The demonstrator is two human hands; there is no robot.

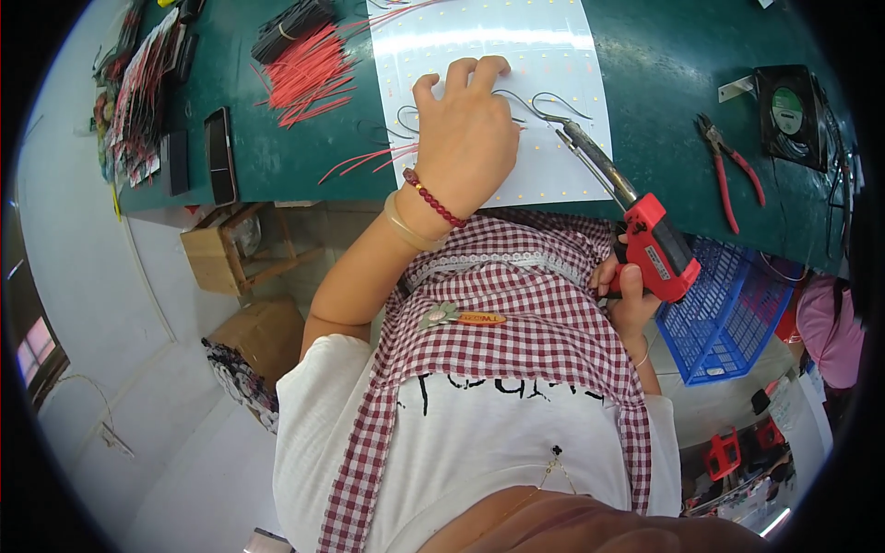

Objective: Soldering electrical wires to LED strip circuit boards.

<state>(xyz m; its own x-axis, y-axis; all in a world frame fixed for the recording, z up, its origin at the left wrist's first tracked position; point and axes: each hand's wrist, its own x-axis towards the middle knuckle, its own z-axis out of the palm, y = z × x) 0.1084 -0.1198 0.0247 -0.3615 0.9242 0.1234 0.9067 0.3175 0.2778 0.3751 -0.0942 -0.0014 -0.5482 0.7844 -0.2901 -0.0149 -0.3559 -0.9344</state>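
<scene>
A white panel (553,175) dotted with small yellow LED chips lies on the green table. My left hand (466,134) rests palm down on it, three fingers bent and spaced apart. Its index finger and thumb are hidden, and a bit of red wire shows at its right edge. Low at the right, my right hand (629,300) grips the red and black handle of a soldering gun (659,249). The gun's tip points up and left, close to a looped black wire (564,101) over the panel. Red wires (364,161) stick out left of my left wrist.
Bundles of red wires (318,78) and black wires (293,32) lie left of the panel. A phone (220,157) is further left. Red-handled pliers (724,170) and a solder spool (788,111) lie at the right. A blue basket (714,332) stands below the table edge.
</scene>
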